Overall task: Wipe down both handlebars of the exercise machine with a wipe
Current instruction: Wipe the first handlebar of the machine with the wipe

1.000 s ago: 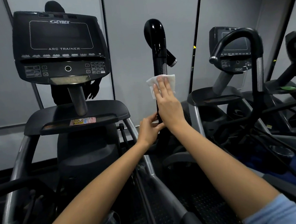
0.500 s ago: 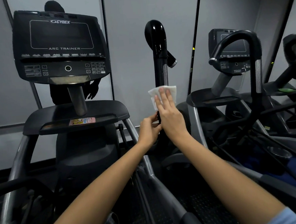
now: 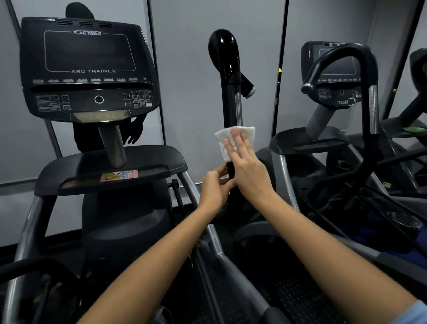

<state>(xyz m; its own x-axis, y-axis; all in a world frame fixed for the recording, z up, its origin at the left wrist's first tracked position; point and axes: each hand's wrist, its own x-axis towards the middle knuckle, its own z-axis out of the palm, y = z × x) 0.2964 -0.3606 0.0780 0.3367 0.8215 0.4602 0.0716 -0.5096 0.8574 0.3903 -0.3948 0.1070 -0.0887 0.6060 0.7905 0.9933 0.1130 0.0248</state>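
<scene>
Up front, right hand point(image 3: 248, 170) pressing wipe point(image 3: 225, 140), handlebar point(image 3: 229, 84)

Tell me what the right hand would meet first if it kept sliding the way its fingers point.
The right hand presses the wipe flat on the handlebar, fingers pointing up. Going straight on, it would likely reach the side grip branching off, then the curved top; depth is unclear.

Handlebar point(image 3: 226, 59) glossy black plastic w/ ribbed metal strip; wipe point(image 3: 222, 142) white, soft, cloth-like; console point(image 3: 87, 67) matt plastic.
</scene>
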